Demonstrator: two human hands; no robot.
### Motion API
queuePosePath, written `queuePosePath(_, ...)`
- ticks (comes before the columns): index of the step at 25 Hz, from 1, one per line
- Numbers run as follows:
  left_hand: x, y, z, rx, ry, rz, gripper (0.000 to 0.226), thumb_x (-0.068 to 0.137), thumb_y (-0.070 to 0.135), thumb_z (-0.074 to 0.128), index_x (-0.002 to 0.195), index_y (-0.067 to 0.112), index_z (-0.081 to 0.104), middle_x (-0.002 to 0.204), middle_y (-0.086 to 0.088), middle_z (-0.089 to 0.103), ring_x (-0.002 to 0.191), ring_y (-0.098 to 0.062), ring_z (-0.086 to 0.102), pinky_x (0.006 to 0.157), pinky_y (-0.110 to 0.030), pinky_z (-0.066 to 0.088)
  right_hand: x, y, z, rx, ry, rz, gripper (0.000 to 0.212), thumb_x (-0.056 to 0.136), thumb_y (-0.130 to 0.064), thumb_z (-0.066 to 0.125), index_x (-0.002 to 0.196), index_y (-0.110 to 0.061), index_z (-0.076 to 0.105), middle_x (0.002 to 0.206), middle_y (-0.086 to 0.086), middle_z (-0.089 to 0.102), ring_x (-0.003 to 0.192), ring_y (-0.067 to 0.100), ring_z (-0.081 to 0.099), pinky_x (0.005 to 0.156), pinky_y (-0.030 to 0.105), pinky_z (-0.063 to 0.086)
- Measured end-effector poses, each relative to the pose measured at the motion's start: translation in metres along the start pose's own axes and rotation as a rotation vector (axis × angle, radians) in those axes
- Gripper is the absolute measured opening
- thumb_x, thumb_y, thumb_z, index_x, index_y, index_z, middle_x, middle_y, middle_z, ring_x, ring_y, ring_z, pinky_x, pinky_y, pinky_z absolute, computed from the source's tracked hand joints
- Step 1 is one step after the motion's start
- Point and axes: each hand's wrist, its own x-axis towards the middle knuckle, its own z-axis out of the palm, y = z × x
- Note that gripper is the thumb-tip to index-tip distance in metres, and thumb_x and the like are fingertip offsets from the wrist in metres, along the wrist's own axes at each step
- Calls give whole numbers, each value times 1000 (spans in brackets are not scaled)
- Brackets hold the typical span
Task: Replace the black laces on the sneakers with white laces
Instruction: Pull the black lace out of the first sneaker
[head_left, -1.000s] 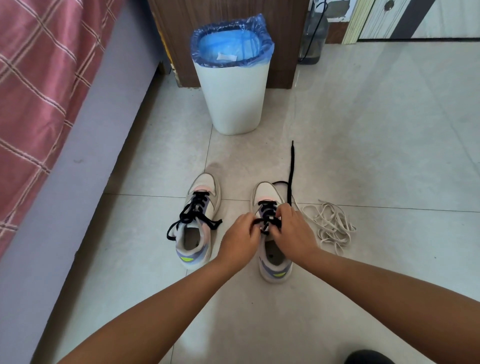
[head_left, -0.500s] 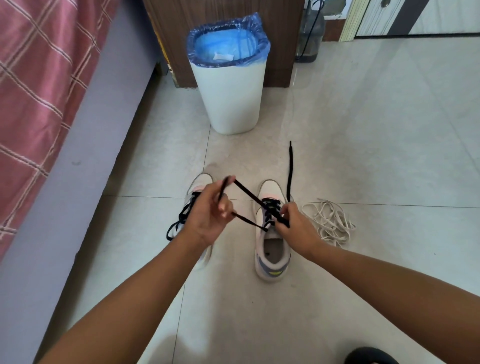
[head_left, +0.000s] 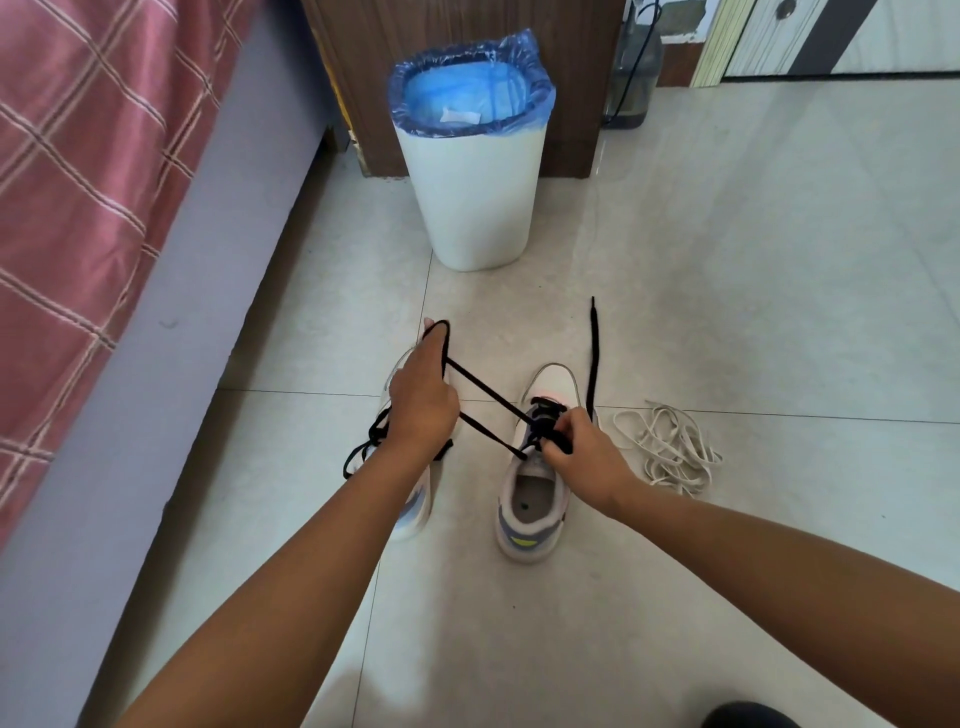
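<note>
Unlacing in hand, by the look of it: black flat lace (head_left: 483, 389) partly drawn out of the white low-top sneaker with grey and yellow heel (head_left: 535, 499) standing right of its mate on the pale glossy floor tiles (head_left: 727, 260). Left hand (head_left: 422, 397) raised over the second white sneaker (head_left: 413, 512), fingers curled round a loop of that lace, two taut strands running from the grip back down to the eyelets. Right hand (head_left: 582, 457) low at the tongue of the right-hand sneaker, fingertips pinching the crossed lace there. One loose end of the same black lace lying straight on the tiles beyond the toe, its tip stiff and narrow. Mate sneaker apparently fully laced in black, bow ends trailing at its left side. Heap of white flat cotton-looking laces (head_left: 670, 449) just right of the right-hand sneaker, limp and tangled, not yet touched. Next move probably: pull the loop clear through the eyelet pair, then work down row by row; a soft woven lace likely to snag at the crossings, so a steadying pinch at the tongue needed. White plastic bin with blue liner (head_left: 472, 208) beyond both sneakers; red checked bedspread (head_left: 78, 182) far left of them.
</note>
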Motion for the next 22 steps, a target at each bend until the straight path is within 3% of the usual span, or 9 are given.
queuePosePath(2, 9, -6, -2, 246, 3, 25, 69, 82, -8, 48, 144, 14, 29, 157, 1, 18, 145, -20, 14, 114, -38, 16, 0, -1, 1, -7, 5, -2, 19, 90, -26, 55, 96, -14, 42, 82, 3, 55, 71, 20, 49, 63, 33, 35)
queuePosePath(4, 20, -9, -9, 377, 110, -87, 59, 78, 3, 61, 132, 8, 36, 148, -9, 33, 138, -27, 26, 108, -42, 24, 0, -4, 4, -20, 12, -7, 17, 90, -24, 54, 97, -14, 43, 82, 3, 54, 72, 21, 49, 63, 31, 34)
queuePosePath(7, 32, -10, -25, 268, 285, -355, 47, 81, 8, 61, 121, 5, 37, 127, -12, 46, 119, -30, 43, 95, -40, 32, -3, -2, 3, 51, 61, 47, 14, 92, -19, 50, 104, -12, 46, 80, 0, 51, 75, 21, 49, 66, 29, 34)
queuePosePath(9, 33, -9, -28, 339, 34, -322, 41, 86, 22, 60, 121, 11, 42, 123, -6, 50, 117, -28, 47, 98, -43, 30, -8, 2, -2, 79, 32, 45, 11, 93, -17, 47, 103, -13, 47, 76, -2, 49, 74, 21, 48, 66, 30, 35)
queuePosePath(10, 28, -5, -26, 471, -142, -260, 33, 89, 32, 58, 115, 15, 48, 117, -1, 55, 115, -25, 50, 101, -45, 26, -9, 3, -4, 59, 8, 19, 9, 94, -17, 46, 103, -13, 47, 76, -1, 50, 74, 21, 48, 67, 31, 36)
queuePosePath(12, 13, 4, -11, 680, -313, -83, 28, 92, 45, 49, 101, 19, 55, 106, 2, 63, 108, -21, 55, 105, -46, 24, -9, 2, -8, -27, -29, -54, 13, 97, -22, 44, 104, -13, 49, 80, 2, 53, 75, 22, 50, 67, 32, 36)
queuePosePath(16, -31, 13, 37, 496, -611, 156, 48, 91, 36, 54, 131, 14, 39, 124, -7, 50, 110, -27, 53, 85, -35, 43, 2, -10, -22, 62, -37, -83, 16, 92, -28, 59, 84, -15, 61, 69, -5, 55, 66, 11, 50, 59, 21, 38)
queuePosePath(19, -36, 6, 54, 603, -595, 136, 31, 93, 20, 48, 120, 6, 42, 119, -14, 47, 105, -33, 52, 72, -34, 38, 6, -15, -52, 222, -65, -91, 18, 84, -23, 70, 70, -15, 61, 55, -9, 52, 48, 0, 45, 51, 18, 38)
queuePosePath(22, -31, 1, 55, 520, -533, -8, 30, 90, 26, 52, 111, 5, 50, 113, -14, 55, 101, -33, 55, 74, -34, 41, 19, -13, -100, 127, 149, -133, 11, 81, -22, 72, 79, -16, 63, 70, 2, 58, 63, 11, 51, 58, 18, 40)
